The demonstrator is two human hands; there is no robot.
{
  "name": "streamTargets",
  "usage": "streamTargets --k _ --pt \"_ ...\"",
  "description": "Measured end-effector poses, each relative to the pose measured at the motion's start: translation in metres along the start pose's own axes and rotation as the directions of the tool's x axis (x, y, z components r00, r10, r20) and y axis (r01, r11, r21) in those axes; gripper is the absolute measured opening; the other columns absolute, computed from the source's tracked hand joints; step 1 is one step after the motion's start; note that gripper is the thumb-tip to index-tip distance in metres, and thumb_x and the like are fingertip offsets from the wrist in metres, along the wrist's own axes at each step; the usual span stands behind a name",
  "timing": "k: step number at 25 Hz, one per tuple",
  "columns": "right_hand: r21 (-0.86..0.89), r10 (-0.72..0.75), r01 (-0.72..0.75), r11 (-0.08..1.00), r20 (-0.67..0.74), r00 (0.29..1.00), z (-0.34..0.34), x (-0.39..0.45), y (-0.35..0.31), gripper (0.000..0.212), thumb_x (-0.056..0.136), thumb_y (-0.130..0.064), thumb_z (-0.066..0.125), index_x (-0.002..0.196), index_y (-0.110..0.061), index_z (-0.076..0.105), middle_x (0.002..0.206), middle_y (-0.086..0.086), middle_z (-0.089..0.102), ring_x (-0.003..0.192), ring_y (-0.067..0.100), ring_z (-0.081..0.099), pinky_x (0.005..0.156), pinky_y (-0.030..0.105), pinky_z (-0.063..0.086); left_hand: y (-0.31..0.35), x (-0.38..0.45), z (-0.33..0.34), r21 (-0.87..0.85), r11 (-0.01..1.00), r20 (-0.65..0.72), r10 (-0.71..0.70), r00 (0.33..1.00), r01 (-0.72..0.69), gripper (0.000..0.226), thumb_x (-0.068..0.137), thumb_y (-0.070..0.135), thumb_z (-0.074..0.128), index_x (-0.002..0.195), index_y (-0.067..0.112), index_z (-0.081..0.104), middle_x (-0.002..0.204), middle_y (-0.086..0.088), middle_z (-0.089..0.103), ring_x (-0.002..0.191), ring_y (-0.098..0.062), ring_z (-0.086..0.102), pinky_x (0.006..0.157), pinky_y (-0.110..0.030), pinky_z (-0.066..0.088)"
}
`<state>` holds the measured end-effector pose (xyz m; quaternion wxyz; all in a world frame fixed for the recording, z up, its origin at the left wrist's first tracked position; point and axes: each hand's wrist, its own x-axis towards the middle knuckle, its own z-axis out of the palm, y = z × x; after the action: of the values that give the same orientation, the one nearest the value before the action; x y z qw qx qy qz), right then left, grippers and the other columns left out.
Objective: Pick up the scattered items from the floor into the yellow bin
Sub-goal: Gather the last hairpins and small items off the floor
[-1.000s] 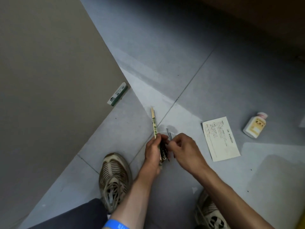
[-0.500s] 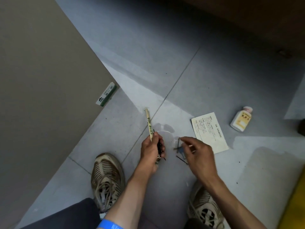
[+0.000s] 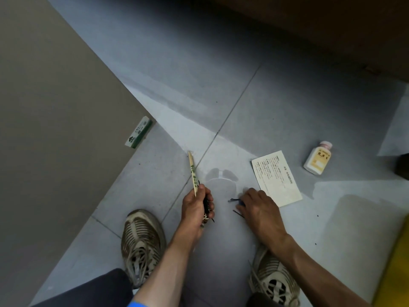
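Right hand (image 3: 260, 209) lowered onto dark clips (image 3: 234, 200), fingers curled over; left hand (image 3: 195, 207) grips chopsticks (image 3: 193, 173).

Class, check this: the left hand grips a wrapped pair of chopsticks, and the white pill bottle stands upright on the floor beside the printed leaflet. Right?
Not quite. In the head view the white pill bottle lies on its side, not upright. The left hand does grip the chopsticks, and the leaflet lies beside the bottle.
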<state>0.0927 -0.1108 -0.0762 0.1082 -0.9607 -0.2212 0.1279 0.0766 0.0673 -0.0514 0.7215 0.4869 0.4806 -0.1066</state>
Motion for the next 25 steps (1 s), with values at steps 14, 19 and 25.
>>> streamTargets --k 14,19,25 --pt "0.583 0.409 -0.535 0.612 0.345 0.845 -0.043 0.036 -0.019 0.011 0.072 -0.024 0.068 0.066 -0.016 0.065 0.058 0.000 0.066 0.053 0.019 0.064 0.050 0.032 0.052 -0.010 -0.007 0.018 0.091 0.996 -0.018 -0.012 1.000 0.013 0.035 0.101 0.031 0.048 0.081 0.008 0.065 0.069 -0.011 0.067 0.052 -0.019 0.058 0.044 -0.026 0.044" --pt "0.769 0.423 -0.497 0.402 0.326 0.846 -0.063 0.030 -0.046 0.011 0.080 -0.029 0.073 0.071 -0.022 0.071 0.063 -0.007 0.070 0.055 0.008 0.068 0.054 0.032 0.058 -0.008 -0.006 0.038 0.005 0.998 0.082 -0.068 0.994 0.067 0.028 0.097 0.031 0.055 0.084 0.015 0.073 0.083 -0.011 0.073 0.072 -0.022 0.068 0.056 -0.028 0.052" --pt "0.869 0.438 -0.367 0.332 0.202 0.876 -0.053 0.021 -0.043 0.008 0.092 -0.025 0.065 0.085 -0.022 0.070 0.076 -0.008 0.071 0.070 0.012 0.070 0.064 0.039 0.060 -0.002 -0.005 0.039 0.036 0.998 0.114 -0.063 0.992 0.060 0.027 0.096 0.032 0.056 0.084 0.016 0.073 0.076 -0.010 0.073 0.062 -0.021 0.068 0.046 -0.025 0.048"
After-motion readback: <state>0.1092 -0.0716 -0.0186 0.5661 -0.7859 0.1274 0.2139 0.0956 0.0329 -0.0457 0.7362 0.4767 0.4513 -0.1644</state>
